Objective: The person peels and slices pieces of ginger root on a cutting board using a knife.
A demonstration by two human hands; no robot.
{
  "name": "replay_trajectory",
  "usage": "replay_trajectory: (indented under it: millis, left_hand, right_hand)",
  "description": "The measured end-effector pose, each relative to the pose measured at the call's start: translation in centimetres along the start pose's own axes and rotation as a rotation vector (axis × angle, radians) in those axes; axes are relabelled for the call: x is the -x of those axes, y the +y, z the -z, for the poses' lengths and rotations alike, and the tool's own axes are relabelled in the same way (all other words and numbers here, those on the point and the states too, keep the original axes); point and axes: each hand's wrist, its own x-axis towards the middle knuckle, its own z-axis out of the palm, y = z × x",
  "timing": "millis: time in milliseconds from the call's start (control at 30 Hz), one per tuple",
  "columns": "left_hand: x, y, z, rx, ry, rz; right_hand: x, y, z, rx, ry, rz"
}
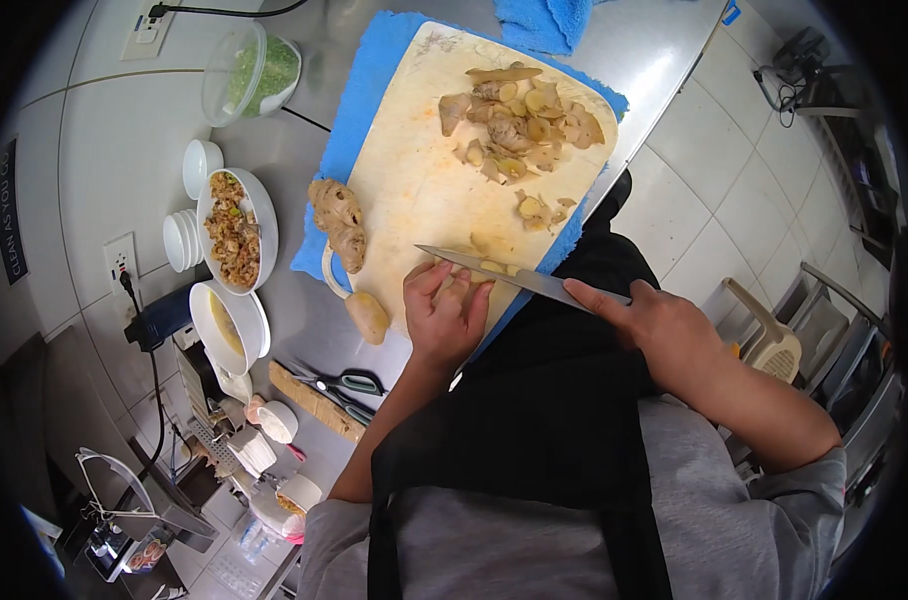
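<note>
My right hand [664,325] grips a kitchen knife [534,281] with the index finger along the spine. The blade points left across the near part of a pale cutting board [394,160]. Just on the near side of the blade, my left hand [442,315] has bent fingers closed on a piece of ginger, mostly hidden by the fingers. Thin yellow ginger slices [494,266] lie against the far side of the blade. Ginger peels and trimmings [514,125] are heaped farther up the board. An unpeeled ginger root [338,222] and a smooth tan piece [367,317] rest at the board's left edge.
A blue towel [359,110] lies under the board. Along the wall stand a tub of chopped greens [264,75], a bowl of brown chopped food [236,235] and a bowl of yellowish contents [224,325]. Scissors [359,382] lie left of my left forearm.
</note>
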Motion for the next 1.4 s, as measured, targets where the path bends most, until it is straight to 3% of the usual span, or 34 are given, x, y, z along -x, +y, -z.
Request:
replay_trajectory:
  millis: [467, 733, 867, 933, 1033, 1100, 1167, 1400]
  left_hand:
    - [-0.5, 0.3, 0.1, -0.047, -0.007, -0.028]
    - [-0.6, 0.5, 0.1, -0.033, -0.008, 0.003]
    - [-0.6, 0.5, 0.2, -0.022, 0.002, 0.021]
    - [-0.5, 0.6, 0.7, -0.044, 0.006, 0.03]
    - [0.5, 0.9, 1.6, -0.073, -0.007, 0.087]
    - [1.0, 1.1, 2.1, -0.083, -0.026, 0.141]
    - [0.8, 1.5, 2.5, -0.122, -0.107, 0.206]
    - [0.5, 1.4, 2.1, 0.026, -0.007, 0.192]
  right_hand:
    - [-3.6, 0.4, 3.4, -0.107, -0.153, 0.075]
    - [-5.4, 1.7, 4.5, -0.377, -0.416, 0.05]
    - [-6.3, 3.7, 0.9, -0.327, -0.287, 0.198]
    - [-6.2, 3.1, 1.9, -0.621, -0.564, -0.036]
    - [-5.3, 3.1, 1.0, -0.726, -0.575, -0.082]
    - [-4.4, 2.4, 0.2, -0.671, -0.518, -0.091]
    - [-3.7, 2.2, -1.6, -0.526, -0.21, 0.062]
    - [-1.3, 1.0, -5.2, -0.379, 0.133, 0.093]
